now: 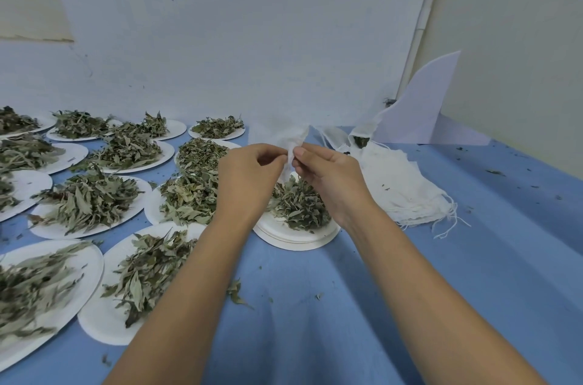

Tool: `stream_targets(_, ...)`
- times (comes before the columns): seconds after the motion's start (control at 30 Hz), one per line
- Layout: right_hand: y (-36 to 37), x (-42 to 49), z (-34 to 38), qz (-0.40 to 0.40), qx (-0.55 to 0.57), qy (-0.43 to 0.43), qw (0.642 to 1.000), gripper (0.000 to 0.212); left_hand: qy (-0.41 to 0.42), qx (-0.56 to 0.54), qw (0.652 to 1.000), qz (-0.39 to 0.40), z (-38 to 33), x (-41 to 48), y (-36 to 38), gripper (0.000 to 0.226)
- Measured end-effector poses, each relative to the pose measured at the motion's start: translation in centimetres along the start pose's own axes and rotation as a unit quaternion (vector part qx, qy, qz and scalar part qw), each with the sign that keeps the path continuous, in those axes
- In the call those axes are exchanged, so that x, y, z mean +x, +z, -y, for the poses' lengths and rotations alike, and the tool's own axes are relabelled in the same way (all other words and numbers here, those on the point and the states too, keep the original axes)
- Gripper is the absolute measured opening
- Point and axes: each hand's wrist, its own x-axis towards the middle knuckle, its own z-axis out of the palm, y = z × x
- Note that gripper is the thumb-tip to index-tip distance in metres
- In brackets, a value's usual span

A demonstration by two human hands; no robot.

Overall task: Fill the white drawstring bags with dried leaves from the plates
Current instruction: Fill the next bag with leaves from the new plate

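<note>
Soft, even light, faint shadows; wide-angle bending at edges, slight blur at lower left.

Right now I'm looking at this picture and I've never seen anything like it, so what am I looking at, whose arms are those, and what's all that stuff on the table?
There is no machine here. This is one picture from a camera worn on a person's head, looking forward and down, so the two bare arms are that person's own. The left hand and right hand each pinch a small white bag between fingers and thumb. They hold it up above a stack of plates with a heap of dried leaves on it. To the left, many more white plates piled with leaves stand on a blue tablecloth. To the right lies a pile of white bags with loose strings. Leaf crumbs are scattered about.
</note>
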Motion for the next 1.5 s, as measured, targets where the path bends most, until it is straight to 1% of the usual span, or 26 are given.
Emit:
stream_targets(0.13,0.2,-0.2,0.1,-0.026,-0.011,-0.014,1.000,0.006,0.007,-0.038,0.999,0.017,-0.3,-0.1,0.1,0.015)
stream_targets(0.23,0.2,-0.3,0.1,-0.024,-0.036,-0.022,0.999,0.008,0.023,-0.024,0.999,0.019,-0.2,-0.1,0.2,0.014)
stream_targets(0.37,0.0,-0.4,0.2,-0.024,-0.056,-0.023,0.998,0.006,0.023,-0.008,1.000,0.012,0.0,0.3,-0.2,0.012)
stream_targets(0.4,0.0,-0.4,0.2,-0.026,-0.060,-0.024,0.998,0.006,0.031,0.012,0.999,0.004,0.1,0.3,-0.3,0.013)
stream_targets(0.47,-0.1,-0.4,0.3,-0.030,-0.080,-0.037,0.996,0.006,0.073,0.089,0.993,-0.018,0.2,0.2,-0.4,0.016)
stream_targets(0.57,0.0,-0.5,0.5,-0.044,-0.147,-0.072,0.985,0.009,0.117,0.177,0.976,-0.056,0.5,0.1,-0.3,0.024)
stream_targets(0.63,0.4,-0.7,0.4,-0.057,-0.205,-0.095,0.973,0.013,0.125,0.201,0.969,-0.078,0.5,0.0,-0.1,0.029)
stream_targets(0.73,1.0,-1.0,0.0,-0.073,-0.261,-0.153,0.950,0.020,0.137,0.206,0.965,-0.089,0.1,-0.5,0.4,0.026)
stream_targets(0.87,1.3,-1.3,-0.2,-0.044,-0.317,-0.221,0.921,0.020,0.154,0.211,0.962,-0.075,-0.1,-0.9,0.6,0.022)
stream_targets(0.93,1.2,-1.4,-0.4,-0.042,-0.374,-0.250,0.892,0.020,0.160,0.208,0.962,-0.071,-0.1,-0.9,0.6,0.023)
stream_targets(0.97,1.2,-1.4,-0.5,-0.042,-0.416,-0.257,0.871,0.023,0.161,0.203,0.963,-0.073,-0.1,-0.9,0.6,0.023)
stream_targets(1.07,1.2,-1.4,-0.6,-0.024,-0.545,-0.241,0.803,0.031,0.165,0.175,0.967,-0.084,-0.2,-1.0,0.7,0.020)
stream_targets(1.1,1.3,-1.4,-0.7,-0.010,-0.564,-0.231,0.793,0.033,0.167,0.168,0.968,-0.086,-0.1,-1.0,0.7,0.018)
stream_targets(1.17,1.5,-1.4,-0.6,0.018,-0.579,-0.213,0.787,0.037,0.171,0.155,0.969,-0.090,0.0,-0.9,0.7,0.017)
stream_targets(1.2,1.4,-1.4,-0.6,0.024,-0.596,-0.206,0.776,0.037,0.172,0.150,0.969,-0.096,0.1,-0.8,0.5,0.017)
stream_targets(1.3,0.7,-1.2,-0.5,-0.008,-0.671,-0.193,0.716,0.033,0.167,0.163,0.964,-0.129,0.2,-0.5,0.0,0.016)
stream_targets(1.33,0.5,-1.1,-0.4,-0.022,-0.681,-0.189,0.707,0.033,0.163,0.180,0.960,-0.140,0.2,-0.5,-0.1,0.016)
stream_targets(1.4,0.4,-1.0,-0.5,-0.030,-0.680,-0.188,0.708,0.033,0.165,0.205,0.954,-0.146,0.1,-0.6,-0.2,0.018)
stream_targets(1.43,0.5,-1.0,-0.6,-0.023,-0.672,-0.194,0.715,0.032,0.172,0.211,0.952,-0.140,0.1,-0.7,-0.1,0.021)
stream_targets(1.5,0.7,-1.1,-0.8,-0.001,-0.632,-0.220,0.743,0.030,0.175,0.216,0.952,-0.129,-0.1,-0.8,0.2,0.025)
